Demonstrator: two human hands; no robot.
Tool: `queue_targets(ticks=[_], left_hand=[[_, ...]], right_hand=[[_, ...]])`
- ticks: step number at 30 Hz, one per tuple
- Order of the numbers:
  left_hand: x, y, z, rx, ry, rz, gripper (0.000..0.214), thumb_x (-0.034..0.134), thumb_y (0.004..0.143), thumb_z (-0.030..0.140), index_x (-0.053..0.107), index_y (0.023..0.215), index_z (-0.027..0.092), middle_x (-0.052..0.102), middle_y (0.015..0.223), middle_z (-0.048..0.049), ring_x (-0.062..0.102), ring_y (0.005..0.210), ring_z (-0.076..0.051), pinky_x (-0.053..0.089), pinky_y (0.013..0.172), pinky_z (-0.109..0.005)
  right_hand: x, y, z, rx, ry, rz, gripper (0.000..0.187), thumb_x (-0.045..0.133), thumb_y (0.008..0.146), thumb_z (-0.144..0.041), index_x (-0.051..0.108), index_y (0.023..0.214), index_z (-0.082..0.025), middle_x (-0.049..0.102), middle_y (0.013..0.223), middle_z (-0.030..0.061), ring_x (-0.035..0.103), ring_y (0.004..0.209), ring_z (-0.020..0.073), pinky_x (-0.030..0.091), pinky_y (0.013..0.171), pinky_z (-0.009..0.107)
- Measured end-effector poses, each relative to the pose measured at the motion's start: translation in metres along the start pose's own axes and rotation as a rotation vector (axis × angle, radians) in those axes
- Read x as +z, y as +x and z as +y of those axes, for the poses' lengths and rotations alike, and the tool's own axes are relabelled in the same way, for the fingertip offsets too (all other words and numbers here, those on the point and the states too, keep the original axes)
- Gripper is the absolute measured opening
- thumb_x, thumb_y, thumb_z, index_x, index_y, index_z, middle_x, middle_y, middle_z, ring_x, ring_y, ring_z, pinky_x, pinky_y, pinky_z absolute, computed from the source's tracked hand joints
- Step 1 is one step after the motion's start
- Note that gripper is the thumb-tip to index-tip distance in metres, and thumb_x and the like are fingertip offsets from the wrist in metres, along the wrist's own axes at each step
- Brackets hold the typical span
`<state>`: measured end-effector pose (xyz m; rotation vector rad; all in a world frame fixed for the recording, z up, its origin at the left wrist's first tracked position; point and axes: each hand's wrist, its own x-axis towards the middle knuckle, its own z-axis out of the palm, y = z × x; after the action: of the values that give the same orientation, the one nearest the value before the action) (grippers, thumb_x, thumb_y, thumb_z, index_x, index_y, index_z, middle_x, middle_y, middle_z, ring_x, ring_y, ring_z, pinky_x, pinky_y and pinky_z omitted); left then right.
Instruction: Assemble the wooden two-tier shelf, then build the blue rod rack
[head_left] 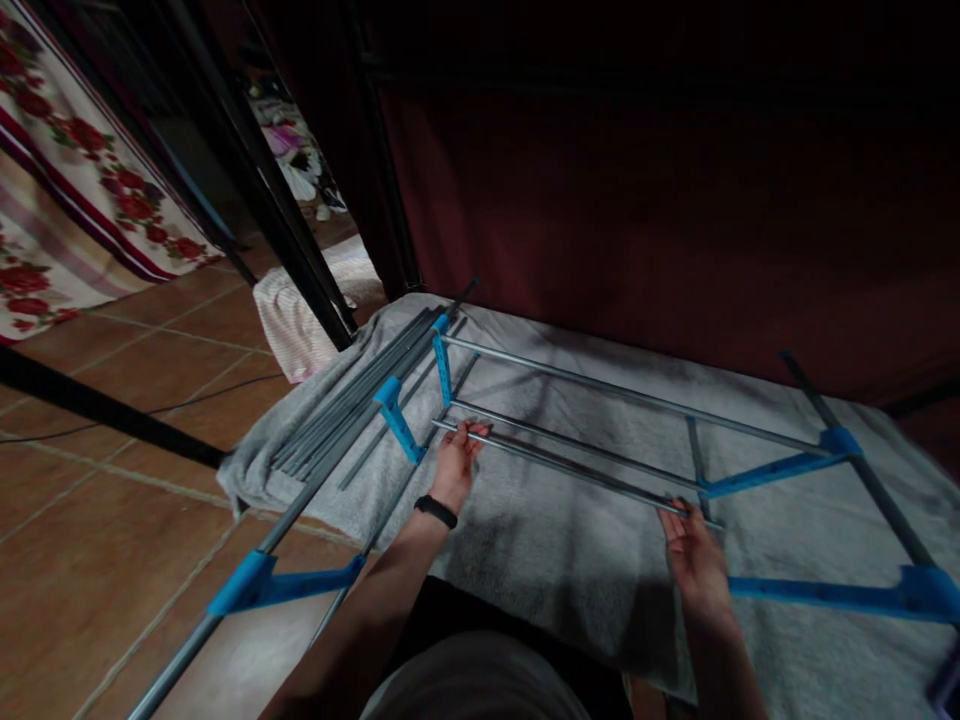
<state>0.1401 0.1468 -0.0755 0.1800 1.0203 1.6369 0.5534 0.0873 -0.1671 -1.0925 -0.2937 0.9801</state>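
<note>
A rack of grey metal rods and blue plastic connectors lies partly put together on a grey blanket. My left hand grips the left end of the nearest crosswise grey rod, close to a blue connector. My right hand holds the same rod at its right end, next to a blue side bar. Two more crosswise rods lie just beyond it. A black band sits on my left wrist.
A bundle of loose grey rods lies at the blanket's left edge. A long side rail with a blue bracket reaches over the brown tile floor. A dark red wall, a black frame, a folded white cloth and a floral fabric stand behind.
</note>
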Motion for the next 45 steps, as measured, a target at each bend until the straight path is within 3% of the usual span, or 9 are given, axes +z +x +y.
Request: queue_targets(ticks=[5, 10, 18, 25, 33, 41, 45], left_hand=[[0.01, -0.001, 0.003, -0.012, -0.02, -0.044, 0.013, 0.061, 0.095, 0.025, 0.063, 0.099, 0.013, 0.074, 0.091, -0.0108, 0.073, 0.081, -0.018, 0.057, 0.077, -0.029], [0.016, 0.007, 0.01, 0.027, -0.066, 0.01, 0.017, 0.055, 0.099, 0.032, 0.057, 0.105, 0.016, 0.073, 0.087, -0.01, 0.074, 0.078, -0.019, 0.058, 0.075, -0.031], [0.019, 0.014, 0.015, 0.061, -0.075, 0.036, 0.004, 0.056, 0.096, 0.017, 0.058, 0.099, 0.016, 0.071, 0.085, -0.0064, 0.072, 0.076, -0.016, 0.056, 0.071, -0.027], [0.015, 0.014, 0.018, 0.103, -0.036, 0.037, 0.008, 0.06, 0.095, 0.022, 0.061, 0.095, 0.014, 0.07, 0.078, -0.004, 0.068, 0.067, -0.012, 0.052, 0.062, -0.021], [0.019, 0.015, 0.022, 0.089, -0.017, 0.061, 0.008, 0.051, 0.099, 0.017, 0.059, 0.099, 0.015, 0.072, 0.08, -0.0057, 0.071, 0.068, -0.014, 0.053, 0.06, -0.022], [0.024, 0.014, 0.032, 0.05, -0.005, 0.12, 0.018, 0.046, 0.099, 0.014, 0.06, 0.088, 0.014, 0.068, 0.071, -0.0018, 0.066, 0.062, -0.012, 0.052, 0.061, -0.022], [0.023, 0.023, 0.037, 0.007, 0.067, 0.168, 0.021, 0.046, 0.098, 0.01, 0.059, 0.082, 0.015, 0.064, 0.068, 0.0013, 0.062, 0.061, -0.01, 0.049, 0.058, -0.02]], right_hand=[[0.007, 0.0, 0.002, 0.032, 0.013, 0.101, 0.019, 0.085, 0.068, -0.025, 0.067, 0.07, -0.021, 0.072, 0.083, -0.0018, 0.071, 0.08, 0.014, 0.05, 0.108, 0.044], [0.005, -0.001, 0.003, 0.003, 0.035, 0.05, 0.014, 0.083, 0.069, -0.023, 0.07, 0.075, -0.021, 0.074, 0.09, 0.0013, 0.071, 0.092, 0.0178, 0.047, 0.111, 0.046], [-0.006, 0.0, 0.004, 0.013, 0.044, -0.033, 0.014, 0.08, 0.072, -0.02, 0.074, 0.084, -0.023, 0.075, 0.095, 0.0016, 0.071, 0.101, 0.0179, 0.039, 0.117, 0.047], [-0.003, 0.0, 0.004, 0.005, 0.009, -0.037, 0.013, 0.079, 0.077, -0.034, 0.074, 0.083, -0.023, 0.075, 0.094, 0.0015, 0.07, 0.099, 0.018, 0.04, 0.117, 0.048], [-0.005, 0.0, 0.006, 0.031, 0.043, -0.078, 0.013, 0.08, 0.075, -0.028, 0.073, 0.085, -0.024, 0.074, 0.095, -0.0013, 0.07, 0.096, 0.0122, 0.043, 0.114, 0.038], [0.024, -0.018, -0.009, 0.06, 0.09, -0.086, 0.02, 0.08, 0.073, -0.036, 0.07, 0.086, -0.023, 0.073, 0.088, -0.003, 0.07, 0.089, 0.0115, 0.053, 0.098, 0.029], [0.035, -0.018, -0.016, 0.051, 0.104, -0.057, 0.02, 0.079, 0.073, -0.032, 0.069, 0.087, -0.022, 0.074, 0.088, -0.0011, 0.07, 0.09, 0.015, 0.056, 0.093, 0.034]])
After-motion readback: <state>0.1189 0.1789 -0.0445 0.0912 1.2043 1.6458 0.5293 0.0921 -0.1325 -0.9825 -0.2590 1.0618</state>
